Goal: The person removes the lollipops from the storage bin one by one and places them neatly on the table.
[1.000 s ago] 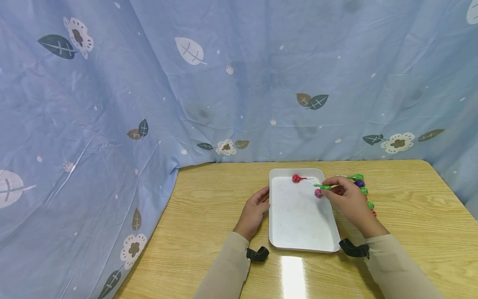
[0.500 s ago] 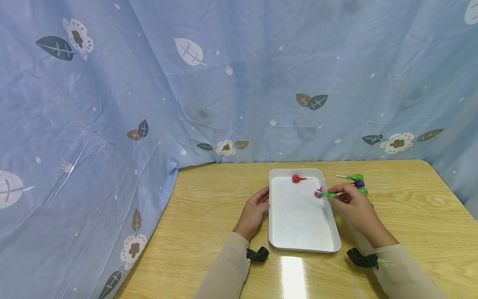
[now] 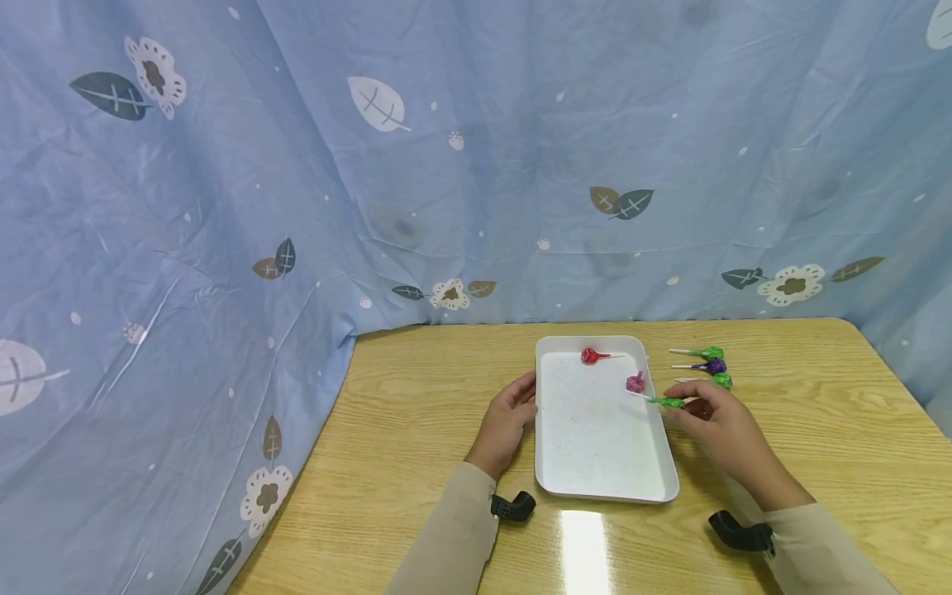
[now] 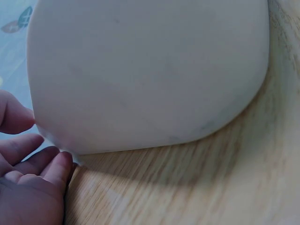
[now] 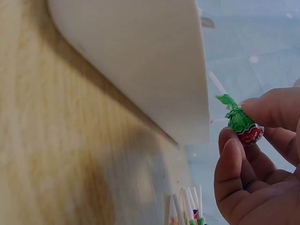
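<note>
In the head view my right hand (image 3: 717, 421) pinches a green-wrapped lollipop (image 3: 669, 402) between thumb and fingers, over the right rim of a white tray (image 3: 595, 450). Its white stick points left across the tray. The right wrist view shows the lollipop's green and red wrapped head (image 5: 243, 125) at the fingertips. My left hand (image 3: 506, 423) rests against the tray's left wall, its thumb and fingertips touching the outside. Inside the tray lie a red lollipop (image 3: 590, 355) near the far end and a pink one (image 3: 635, 383) by the right wall.
Right of the tray, a green lollipop (image 3: 712, 353), a purple one (image 3: 714, 365) and another green one (image 3: 723, 380) lie in a row on the wooden table (image 3: 840, 430). My right hand hides the space below them. A blue patterned curtain (image 3: 476, 165) hangs behind the table.
My right hand has moved right and nearer to me with the green lollipop, from beyond the pink lollipop to the near side of it. The left hand and tray stay in place.
</note>
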Demonstrator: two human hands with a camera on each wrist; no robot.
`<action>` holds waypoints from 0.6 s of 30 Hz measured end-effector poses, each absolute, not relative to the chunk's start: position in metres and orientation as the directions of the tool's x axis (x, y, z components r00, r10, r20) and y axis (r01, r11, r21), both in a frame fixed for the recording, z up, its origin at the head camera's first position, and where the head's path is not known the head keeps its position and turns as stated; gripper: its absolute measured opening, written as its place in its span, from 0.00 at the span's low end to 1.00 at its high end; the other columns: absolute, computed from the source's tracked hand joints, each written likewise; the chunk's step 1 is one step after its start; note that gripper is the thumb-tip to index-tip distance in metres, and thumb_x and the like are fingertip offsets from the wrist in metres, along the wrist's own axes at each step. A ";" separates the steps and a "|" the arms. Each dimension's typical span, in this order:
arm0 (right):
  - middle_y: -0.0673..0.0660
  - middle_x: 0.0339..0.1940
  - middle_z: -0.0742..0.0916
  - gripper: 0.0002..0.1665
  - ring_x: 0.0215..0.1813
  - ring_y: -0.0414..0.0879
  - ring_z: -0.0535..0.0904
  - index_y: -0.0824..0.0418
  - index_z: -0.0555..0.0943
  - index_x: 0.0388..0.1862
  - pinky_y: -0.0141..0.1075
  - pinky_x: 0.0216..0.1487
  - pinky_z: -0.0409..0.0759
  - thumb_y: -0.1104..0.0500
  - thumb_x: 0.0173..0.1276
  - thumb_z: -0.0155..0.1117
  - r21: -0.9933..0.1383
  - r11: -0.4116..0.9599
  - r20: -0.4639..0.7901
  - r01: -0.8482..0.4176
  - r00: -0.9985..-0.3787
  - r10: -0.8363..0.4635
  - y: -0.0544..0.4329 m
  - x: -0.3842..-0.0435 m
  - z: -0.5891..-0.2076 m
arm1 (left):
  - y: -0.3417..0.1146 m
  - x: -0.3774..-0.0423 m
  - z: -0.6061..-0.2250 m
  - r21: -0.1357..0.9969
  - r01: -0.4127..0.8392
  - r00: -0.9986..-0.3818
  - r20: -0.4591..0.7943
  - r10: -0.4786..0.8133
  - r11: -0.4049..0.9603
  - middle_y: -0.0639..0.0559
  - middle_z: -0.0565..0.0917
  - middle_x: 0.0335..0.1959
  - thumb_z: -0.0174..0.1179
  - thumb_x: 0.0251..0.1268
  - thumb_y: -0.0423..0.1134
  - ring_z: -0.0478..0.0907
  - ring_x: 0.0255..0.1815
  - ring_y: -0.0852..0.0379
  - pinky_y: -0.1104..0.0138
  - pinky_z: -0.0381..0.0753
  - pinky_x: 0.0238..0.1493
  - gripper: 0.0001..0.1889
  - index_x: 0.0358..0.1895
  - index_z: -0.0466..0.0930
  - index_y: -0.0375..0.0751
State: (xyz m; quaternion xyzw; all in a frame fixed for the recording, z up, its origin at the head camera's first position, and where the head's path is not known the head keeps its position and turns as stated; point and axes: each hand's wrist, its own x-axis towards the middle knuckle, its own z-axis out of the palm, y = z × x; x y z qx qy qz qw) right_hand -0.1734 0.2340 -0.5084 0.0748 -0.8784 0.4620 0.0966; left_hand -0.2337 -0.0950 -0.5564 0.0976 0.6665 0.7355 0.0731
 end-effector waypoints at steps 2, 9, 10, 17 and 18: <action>0.60 0.47 0.86 0.12 0.37 0.44 0.78 0.68 0.85 0.56 0.33 0.31 0.79 0.67 0.76 0.72 -0.799 0.556 0.246 -0.229 -0.968 -0.045 0.235 -0.171 -0.510 | -0.095 -0.234 -0.557 0.995 0.021 -0.971 0.045 0.237 -0.100 0.40 0.73 0.79 0.52 0.74 0.25 0.69 0.79 0.48 0.61 0.73 0.75 0.33 0.82 0.67 0.31; 0.60 0.47 0.85 0.12 0.36 0.43 0.78 0.68 0.85 0.55 0.34 0.29 0.78 0.69 0.76 0.72 -0.792 0.554 0.268 -0.256 -0.961 -0.060 0.240 -0.162 -0.512 | -0.094 -0.234 -0.556 0.995 0.027 -0.971 0.049 0.235 -0.099 0.40 0.73 0.79 0.53 0.74 0.25 0.69 0.79 0.46 0.61 0.73 0.75 0.33 0.82 0.68 0.32; 0.59 0.46 0.84 0.12 0.36 0.43 0.77 0.68 0.85 0.56 0.34 0.29 0.78 0.69 0.76 0.72 -0.790 0.558 0.266 -0.253 -0.962 -0.060 0.241 -0.161 -0.512 | -0.094 -0.234 -0.556 0.994 0.027 -0.971 0.051 0.235 -0.102 0.40 0.73 0.79 0.53 0.74 0.25 0.69 0.79 0.46 0.60 0.73 0.75 0.33 0.82 0.68 0.32; 0.59 0.46 0.84 0.11 0.34 0.42 0.77 0.68 0.86 0.54 0.34 0.29 0.78 0.71 0.75 0.71 -0.773 0.574 0.286 -0.270 -0.956 -0.064 0.245 -0.152 -0.514 | -0.093 -0.232 -0.555 0.994 0.028 -0.972 0.051 0.228 -0.104 0.40 0.73 0.79 0.53 0.74 0.24 0.69 0.79 0.46 0.59 0.72 0.76 0.32 0.82 0.68 0.31; 0.59 0.46 0.84 0.11 0.34 0.42 0.77 0.68 0.86 0.54 0.33 0.29 0.78 0.71 0.74 0.72 -0.770 0.577 0.289 -0.272 -0.955 -0.064 0.246 -0.151 -0.514 | -0.093 -0.232 -0.555 0.994 0.028 -0.973 0.051 0.227 -0.101 0.39 0.73 0.79 0.53 0.74 0.24 0.69 0.79 0.46 0.58 0.72 0.76 0.32 0.82 0.68 0.31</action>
